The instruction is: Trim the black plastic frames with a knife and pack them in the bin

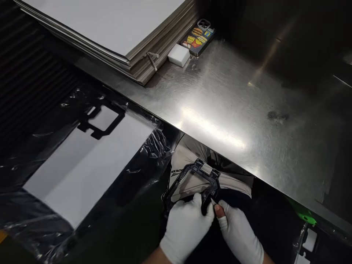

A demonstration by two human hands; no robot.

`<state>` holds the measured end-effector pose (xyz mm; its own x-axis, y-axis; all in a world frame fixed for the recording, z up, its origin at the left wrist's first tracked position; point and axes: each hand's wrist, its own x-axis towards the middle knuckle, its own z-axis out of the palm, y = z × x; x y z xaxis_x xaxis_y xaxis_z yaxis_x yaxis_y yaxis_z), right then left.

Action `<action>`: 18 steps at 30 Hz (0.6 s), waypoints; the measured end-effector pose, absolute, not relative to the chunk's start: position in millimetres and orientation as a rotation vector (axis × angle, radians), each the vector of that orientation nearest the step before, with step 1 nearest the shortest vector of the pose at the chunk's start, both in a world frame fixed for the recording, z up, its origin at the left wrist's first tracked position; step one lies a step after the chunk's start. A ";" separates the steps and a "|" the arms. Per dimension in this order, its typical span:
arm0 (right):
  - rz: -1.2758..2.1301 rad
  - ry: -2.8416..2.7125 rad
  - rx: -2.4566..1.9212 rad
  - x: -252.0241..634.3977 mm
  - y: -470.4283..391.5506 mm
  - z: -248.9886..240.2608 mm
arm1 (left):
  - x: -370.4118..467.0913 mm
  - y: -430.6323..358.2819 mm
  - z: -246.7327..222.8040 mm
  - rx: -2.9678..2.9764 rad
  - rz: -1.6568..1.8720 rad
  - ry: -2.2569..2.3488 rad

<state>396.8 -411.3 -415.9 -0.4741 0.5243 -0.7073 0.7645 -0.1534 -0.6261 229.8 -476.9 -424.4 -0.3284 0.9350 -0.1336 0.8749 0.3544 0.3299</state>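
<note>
Both hands wear white gloves and meet at the bottom centre, below the edge of the steel table. My left hand grips the near side of a thin black plastic frame. My right hand pinches the same frame at its near right corner, one bare fingertip showing through the glove. The frame is held over my lap, tilted away from me.
A second black frame lies on a white sheet inside a clear-film-lined tray at the left. On the table's far side are a stack of grey-white boards, a white block and a phone. A green object sits at the lower right.
</note>
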 end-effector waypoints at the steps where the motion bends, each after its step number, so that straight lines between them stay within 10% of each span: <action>1: -1.705 1.887 1.512 398.8 -411.9 -415.8 | 230.2 -477.8 -425.4 1.619 0.243 2.326; 18: -1.818 2.059 1.112 384.6 -392.3 -427.9 | 200.0 -467.6 -426.1 0.918 0.393 1.697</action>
